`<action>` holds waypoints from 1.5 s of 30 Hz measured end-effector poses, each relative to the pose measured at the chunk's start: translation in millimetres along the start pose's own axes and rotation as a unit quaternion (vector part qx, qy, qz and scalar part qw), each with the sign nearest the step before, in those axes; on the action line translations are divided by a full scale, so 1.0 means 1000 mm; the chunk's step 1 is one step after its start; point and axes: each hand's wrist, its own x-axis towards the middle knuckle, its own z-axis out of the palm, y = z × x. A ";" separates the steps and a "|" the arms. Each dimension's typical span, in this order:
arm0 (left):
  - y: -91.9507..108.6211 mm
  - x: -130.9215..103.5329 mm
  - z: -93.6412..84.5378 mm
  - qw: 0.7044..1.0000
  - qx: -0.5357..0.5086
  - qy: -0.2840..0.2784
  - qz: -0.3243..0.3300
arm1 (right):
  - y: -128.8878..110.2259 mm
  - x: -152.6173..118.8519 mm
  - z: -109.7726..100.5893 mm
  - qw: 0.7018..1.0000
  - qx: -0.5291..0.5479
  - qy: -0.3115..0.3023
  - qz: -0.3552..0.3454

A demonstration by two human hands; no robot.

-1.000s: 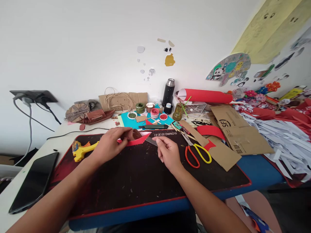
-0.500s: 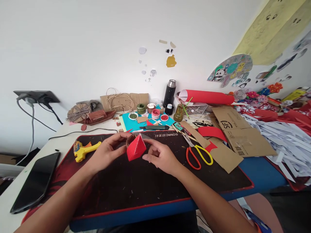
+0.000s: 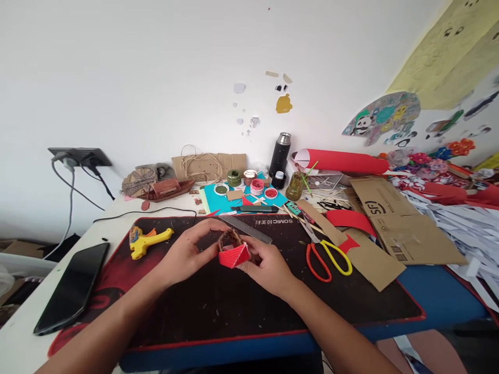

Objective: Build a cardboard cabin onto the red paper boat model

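2-handed hold on a red corrugated piece (image 3: pixel 233 256) over the dark mat (image 3: pixel 218 311).
Left hand (image 3: pixel 195 252) pinches its brown-rimmed side; right hand (image 3: pixel 270 266) grips the pointed end. Light, even pressure from both sides should steady it without crushing the walls.

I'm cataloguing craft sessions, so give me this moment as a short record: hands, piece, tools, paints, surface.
Left hand: at the piece's left side
Right hand: holding its right side
Piece: red ribbed piece, open-topped, brown inside
Tools: yellow glue gun, left; ruler, behind the piece; scissors, right, parted
Paints: green jar and pink jar, at the back
Surface: dark mat, red-edged
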 end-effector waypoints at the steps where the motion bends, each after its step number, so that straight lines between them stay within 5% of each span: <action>1: 0.000 0.000 0.000 1.000 0.006 -0.005 0.007 | 0.001 0.000 0.000 1.000 -0.003 0.006 -0.003; 15: -0.004 0.002 0.003 0.998 -0.008 -0.023 0.060 | 0.017 0.002 -0.006 0.996 0.041 0.041 0.062; 45: -0.004 0.001 0.004 0.997 0.045 -0.049 0.040 | 0.023 0.003 -0.008 1.000 -0.017 0.016 0.014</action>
